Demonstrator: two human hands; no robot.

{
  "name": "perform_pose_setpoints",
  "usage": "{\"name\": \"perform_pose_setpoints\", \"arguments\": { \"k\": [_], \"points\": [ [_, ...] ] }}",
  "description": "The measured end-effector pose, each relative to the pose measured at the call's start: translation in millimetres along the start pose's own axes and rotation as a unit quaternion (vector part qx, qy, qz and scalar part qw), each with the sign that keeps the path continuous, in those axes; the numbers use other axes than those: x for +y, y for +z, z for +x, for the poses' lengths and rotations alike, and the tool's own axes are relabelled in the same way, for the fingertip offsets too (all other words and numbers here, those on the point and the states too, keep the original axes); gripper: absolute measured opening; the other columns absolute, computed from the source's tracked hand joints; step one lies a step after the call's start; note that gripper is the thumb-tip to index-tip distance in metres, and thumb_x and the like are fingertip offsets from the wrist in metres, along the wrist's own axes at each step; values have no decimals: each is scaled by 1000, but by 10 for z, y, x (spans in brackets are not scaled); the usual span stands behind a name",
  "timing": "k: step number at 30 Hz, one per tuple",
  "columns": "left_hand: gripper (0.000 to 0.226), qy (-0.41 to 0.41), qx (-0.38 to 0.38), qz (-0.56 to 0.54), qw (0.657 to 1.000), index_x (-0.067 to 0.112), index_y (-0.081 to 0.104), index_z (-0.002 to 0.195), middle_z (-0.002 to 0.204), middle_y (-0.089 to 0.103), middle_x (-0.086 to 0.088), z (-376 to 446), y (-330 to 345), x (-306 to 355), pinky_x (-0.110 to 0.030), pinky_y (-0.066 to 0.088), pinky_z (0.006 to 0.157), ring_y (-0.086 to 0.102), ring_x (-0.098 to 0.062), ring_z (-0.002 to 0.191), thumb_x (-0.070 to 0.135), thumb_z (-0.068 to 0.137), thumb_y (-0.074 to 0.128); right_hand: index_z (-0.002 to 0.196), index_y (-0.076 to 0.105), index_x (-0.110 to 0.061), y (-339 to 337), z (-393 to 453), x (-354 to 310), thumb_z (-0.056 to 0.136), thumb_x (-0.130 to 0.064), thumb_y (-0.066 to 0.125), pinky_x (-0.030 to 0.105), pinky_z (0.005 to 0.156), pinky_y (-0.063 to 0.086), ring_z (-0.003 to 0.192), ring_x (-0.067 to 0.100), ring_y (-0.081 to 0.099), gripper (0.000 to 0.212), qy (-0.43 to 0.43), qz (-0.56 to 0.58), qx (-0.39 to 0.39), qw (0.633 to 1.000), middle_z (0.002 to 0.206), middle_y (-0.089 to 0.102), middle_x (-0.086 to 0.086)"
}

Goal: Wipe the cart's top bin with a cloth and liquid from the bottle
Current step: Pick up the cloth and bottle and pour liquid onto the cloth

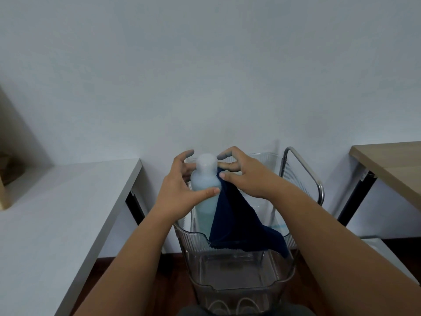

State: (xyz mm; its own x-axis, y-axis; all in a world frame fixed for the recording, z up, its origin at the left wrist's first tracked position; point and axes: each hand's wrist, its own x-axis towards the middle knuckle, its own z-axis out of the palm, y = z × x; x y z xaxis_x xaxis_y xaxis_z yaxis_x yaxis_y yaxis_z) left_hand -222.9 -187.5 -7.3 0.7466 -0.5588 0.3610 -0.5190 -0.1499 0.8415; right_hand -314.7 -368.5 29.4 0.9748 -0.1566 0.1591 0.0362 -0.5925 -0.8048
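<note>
Left hand [180,190] grips the translucent bottle [206,192] around its upper body, thumb laid across the front, other fingers curled round the far side, index tip lifted near the white cap [206,161]. Bottle upright, pale blue liquid inside, held over the cart's top bin [193,238]. Right hand [246,176] pinches the dark blue cloth [237,220] between thumb and curled fingers, right against the bottle's shoulder; index finger reaches toward the cap, touching or not, cannot tell. Cloth hangs down from the pinch, its lower edge draped over the clear ribbed bin's front rim and right side. Lower clear bin [237,277] beneath, visible through the top one. Chrome cart frame [303,169] loops up at the right rear.

Room: plain white wall [205,65] fills the upper view. White desk [57,213] on the left, close beside the cart. Light wood-top table [391,169] with dark leg on the right, apart from the cart. Dark wood floor [173,270] below. Pale wooden shelf unit [9,156] at far left edge.
</note>
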Motion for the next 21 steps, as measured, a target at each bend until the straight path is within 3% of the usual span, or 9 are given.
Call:
{"name": "perform_pose_setpoints", "arguments": {
  "k": [3, 7, 9, 11, 14, 17, 21],
  "points": [
    [96, 11, -28, 5, 1000, 45, 38, 135, 106, 68, 16, 28, -54, -20, -13, 43, 86, 63, -2, 102, 46, 54, 90, 117, 47, -52, -20, -14, -39, 88, -22, 63, 18, 81, 42, 99, 7, 66, 43, -7, 49, 0, 999, 101, 70, -28],
    [88, 38, -42, 31, 998, 52, 36, 134, 109, 64, 23, 7, -97, 31, -9, 45, 85, 62, 1, 103, 44, 63, 87, 123, 53, -48, -23, 17, -38, 81, -11, 72, 17, 80, 47, 86, 5, 69, 59, -17, 125, 45, 991, 91, 75, -13],
    [80, 78, -53, 72, 993, 55, 36, 135, 123, 51, 35, -12, -109, 78, -12, 47, 91, 55, 3, 114, 45, 71, 82, 119, 59, -45, 29, 19, -27, 78, -10, 74, 18, 76, 49, 79, 2, 68, 56, -13, 132, 91, 987, 84, 75, -9],
    [72, 117, -50, 123, 984, 56, 40, 135, 139, 36, 33, -29, -110, 96, -24, 45, 100, 43, -2, 129, 47, 75, 79, 111, 65, -42, 111, 6, -14, 78, -10, 73, 21, 74, 52, 75, 3, 67, 46, 0, 132, 135, 982, 83, 72, -9],
    [68, 135, -12, 172, 976, 54, 46, 132, 148, 26, 19, -69, -140, 102, -13, 35, 96, 34, 4, 131, 49, 72, 80, 100, 72, -35, 248, -47, 81, 84, -12, 67, 30, 83, 55, 85, 9, 67, 28, 53, 148, 198, 968, 94, 69, -10],
    [64, 144, 10, 196, 970, 54, 51, 127, 143, 31, 16, -102, -163, 116, -16, 35, 94, 40, -6, 127, 53, 70, 80, 97, 75, -30, 389, -153, 209, 87, -10, 65, 29, 85, 55, 96, 16, 68, 24, 92, 273, 217, 933, 99, 72, -2],
    [48, 129, 49, 168, 976, 50, 63, 113, 121, 46, 13, -18, -143, 231, 1, 33, 83, 46, 6, 113, 64, 68, 73, 95, 75, -31, 468, -217, 235, 88, -8, 65, 21, 79, 55, 95, 14, 69, 26, 90, 351, 231, 903, 98, 74, -1]
  ]
}}
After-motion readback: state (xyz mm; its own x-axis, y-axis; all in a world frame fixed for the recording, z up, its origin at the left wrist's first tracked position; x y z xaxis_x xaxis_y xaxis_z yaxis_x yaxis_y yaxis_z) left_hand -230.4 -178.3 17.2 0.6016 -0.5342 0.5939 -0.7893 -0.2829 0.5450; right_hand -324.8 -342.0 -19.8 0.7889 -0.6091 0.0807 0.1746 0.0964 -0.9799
